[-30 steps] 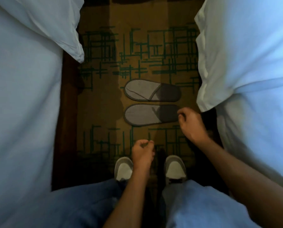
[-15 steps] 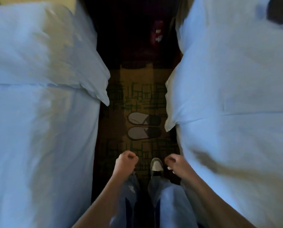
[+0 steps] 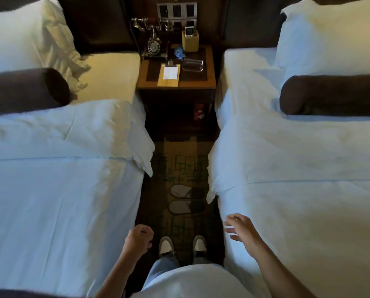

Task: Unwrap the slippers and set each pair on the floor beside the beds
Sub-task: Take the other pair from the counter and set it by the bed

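Slipper pair (image 3: pixel 186 200) on floor (image 3: pixel 179 168), well ahead of both hands: left hand (image 3: pixel 138 239) fisted, seemingly empty; right hand (image 3: pixel 242 230) splayed.

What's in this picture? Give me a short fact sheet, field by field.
setting: carpeted aisle between two white-sheeted beds
slippers: one pair of grey flat slippers, side by side on the carpet, toes toward the right-hand bed
left hand: closed fist, empty
right hand: open, over the right bed's edge
nightstand: wooden, holding a rotary telephone
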`<state>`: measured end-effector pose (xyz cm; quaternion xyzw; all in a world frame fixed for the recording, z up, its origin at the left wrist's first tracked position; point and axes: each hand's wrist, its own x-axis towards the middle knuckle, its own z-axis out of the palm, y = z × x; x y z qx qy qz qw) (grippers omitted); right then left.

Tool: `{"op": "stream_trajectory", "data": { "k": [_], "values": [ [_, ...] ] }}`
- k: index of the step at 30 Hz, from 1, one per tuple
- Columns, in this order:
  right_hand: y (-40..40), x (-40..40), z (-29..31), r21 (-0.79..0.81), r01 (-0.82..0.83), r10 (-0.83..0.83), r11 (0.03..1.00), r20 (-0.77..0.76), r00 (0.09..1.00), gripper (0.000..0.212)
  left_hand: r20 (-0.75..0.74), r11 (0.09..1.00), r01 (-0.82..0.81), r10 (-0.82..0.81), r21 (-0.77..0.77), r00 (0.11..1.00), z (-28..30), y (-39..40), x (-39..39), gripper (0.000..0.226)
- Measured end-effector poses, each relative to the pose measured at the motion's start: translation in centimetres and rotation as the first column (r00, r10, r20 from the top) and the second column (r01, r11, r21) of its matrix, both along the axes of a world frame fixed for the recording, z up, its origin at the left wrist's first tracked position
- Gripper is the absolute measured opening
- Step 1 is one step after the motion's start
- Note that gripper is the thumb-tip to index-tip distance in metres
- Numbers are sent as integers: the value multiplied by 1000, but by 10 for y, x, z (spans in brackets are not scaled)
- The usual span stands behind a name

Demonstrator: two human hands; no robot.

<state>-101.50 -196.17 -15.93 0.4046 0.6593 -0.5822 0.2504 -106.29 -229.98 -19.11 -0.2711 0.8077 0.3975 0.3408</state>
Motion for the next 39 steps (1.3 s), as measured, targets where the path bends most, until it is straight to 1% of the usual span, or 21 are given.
{"op": "stream_trajectory", "data": {
  "k": [5,8,11,16,21,24,26,29,31,33,35,36,37,38,39],
  "values": [
    [14,-3,11,-19,25,-25,1000,-20,999,23,-21,1000,-9,9,-28,1000,17,7,20,12],
    [20,-3,13,-21,22,-23,1000,-38,999,21,-40,1000,-25,24,-13,999,16,9,22,14],
    [23,3,16,-17,48,-48,999,-42,998,19,-49,1000,3,-3,-2,999,11,6,23,14],
    [21,40,25,2,200,-199,980,-64,978,17,-33,997,68,-68,22,997,10,-1,17,14],
    [2,101,30,4,376,-375,927,-52,926,13,-27,983,175,-173,55,984,7,-9,6,14],
    [-24,150,30,-35,510,-512,859,-53,858,10,-24,961,265,-264,82,964,6,-11,1,14],
    [-47,184,30,-28,591,-592,806,-27,806,12,-14,937,335,-336,94,942,3,-12,3,14],
    [-85,234,27,-29,702,-700,712,59,712,20,10,878,465,-469,116,883,0,-8,19,12],
    [-114,271,24,-13,758,-756,652,62,651,14,17,837,531,-537,130,843,1,-1,34,12],
    [-145,313,20,35,802,-802,597,73,593,11,28,782,607,-616,142,787,-1,8,50,12],
    [-173,356,15,67,864,-863,500,124,490,12,27,706,687,-700,169,713,1,19,72,7],
    [-186,377,12,58,890,-884,453,157,440,12,30,675,713,-730,191,683,4,26,84,6],
    [-200,398,11,56,913,-903,404,183,388,12,26,641,738,-759,213,651,7,34,97,7],
    [-213,419,6,49,935,-923,350,185,336,11,26,609,765,-785,207,618,11,43,111,9],
    [-226,440,2,50,952,-941,302,175,290,10,9,559,806,-823,193,568,12,51,125,13]
  ]
}}
